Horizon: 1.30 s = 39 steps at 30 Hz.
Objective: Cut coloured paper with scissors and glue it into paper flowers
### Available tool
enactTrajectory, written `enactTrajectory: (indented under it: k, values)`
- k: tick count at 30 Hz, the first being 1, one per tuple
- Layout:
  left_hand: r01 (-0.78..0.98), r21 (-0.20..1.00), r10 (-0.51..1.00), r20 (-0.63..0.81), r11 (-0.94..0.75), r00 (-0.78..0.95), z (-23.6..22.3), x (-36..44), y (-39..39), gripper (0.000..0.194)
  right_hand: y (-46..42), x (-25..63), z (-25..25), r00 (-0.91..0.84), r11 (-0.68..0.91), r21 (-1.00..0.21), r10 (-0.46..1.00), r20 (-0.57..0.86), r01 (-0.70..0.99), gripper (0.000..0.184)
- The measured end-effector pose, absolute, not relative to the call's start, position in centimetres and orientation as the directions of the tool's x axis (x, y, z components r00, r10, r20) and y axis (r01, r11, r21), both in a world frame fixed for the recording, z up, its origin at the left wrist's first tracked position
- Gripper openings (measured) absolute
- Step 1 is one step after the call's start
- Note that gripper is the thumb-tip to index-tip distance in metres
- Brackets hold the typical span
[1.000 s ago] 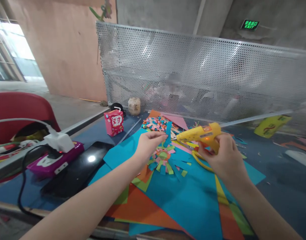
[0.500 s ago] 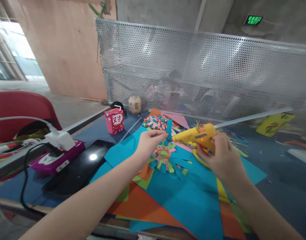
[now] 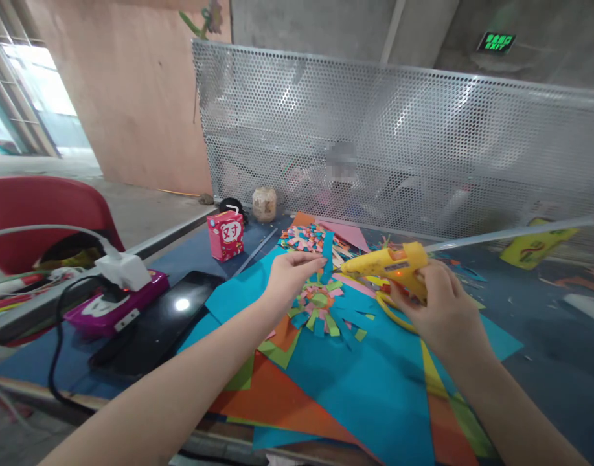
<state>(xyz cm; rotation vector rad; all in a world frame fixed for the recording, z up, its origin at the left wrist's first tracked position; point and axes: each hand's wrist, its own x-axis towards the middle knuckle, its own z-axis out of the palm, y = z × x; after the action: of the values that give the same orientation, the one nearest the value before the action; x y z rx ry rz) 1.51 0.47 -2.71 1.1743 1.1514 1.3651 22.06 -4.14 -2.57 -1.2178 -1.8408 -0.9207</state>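
We note two hands at work over the worktop (image 3: 554, 369). The left hand (image 3: 291, 275) pinches a blue paper strip (image 3: 328, 244) between thumb and fingers, the strip standing up past the fingertips. The right hand (image 3: 445, 298) is wrapped around a yellow glue gun (image 3: 398, 264), nozzle pointing left toward the strip; whether it touches, we cannot tell. A small orange light glows on the gun's side, and a long translucent glue stick (image 3: 510, 234) juts from its back end. Just below the strip we record a layered paper flower (image 3: 320, 300) in green, pink, orange and blue, lying on a blue paper sheet (image 3: 359, 388). Orange paper (image 3: 272, 398) shows from under that sheet, toward the near edge. Behind the flower we find a heap of fringed paper (image 3: 301, 238) in mixed colours. A yellow loop (image 3: 394, 315) lies under the gun. To the left we log a dark phone (image 3: 194, 294), a purple power strip (image 3: 141, 301) with a white adapter (image 3: 124, 270) plugged in, and a pink drink carton (image 3: 226, 236). Perforated metal sheeting (image 3: 398, 129) stands along the far side.
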Motion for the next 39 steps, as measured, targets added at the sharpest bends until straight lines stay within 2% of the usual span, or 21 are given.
enactTrajectory:
  k: [5,10,25,33,39]
  values:
    - [-0.085,0.993,0.994,0.077,-0.083,-0.074,-2.78,1.68,0.5,0.01,-4.23,21.37,-2.39,-0.324,0.33,0.193,0.406,0.855,0.924,0.015]
    - [-0.079,0.993,0.994,0.076,-0.082,-0.078,-2.66,1.64,0.4,0.014,-4.31,21.54,-2.45,-0.324,0.322,0.194,0.419,0.848,0.926,0.013]
    - [-0.109,0.989,0.993,0.088,-0.096,-0.076,-2.59,1.51,0.39,0.007,-4.41,22.07,-2.36,-0.337,0.272,0.246,0.371,0.865,0.931,0.013]
    - [-0.074,0.991,0.988,0.104,-0.113,-0.118,-2.65,1.45,0.5,0.009,-4.71,21.98,-2.38,-0.24,0.274,0.134,0.402,0.884,0.952,0.015]
    - [-0.095,0.986,0.985,0.127,-0.139,-0.12,-2.66,1.36,0.69,0.008,-4.23,22.22,-2.52,-0.037,0.126,-0.039,0.555,0.831,0.991,0.028]
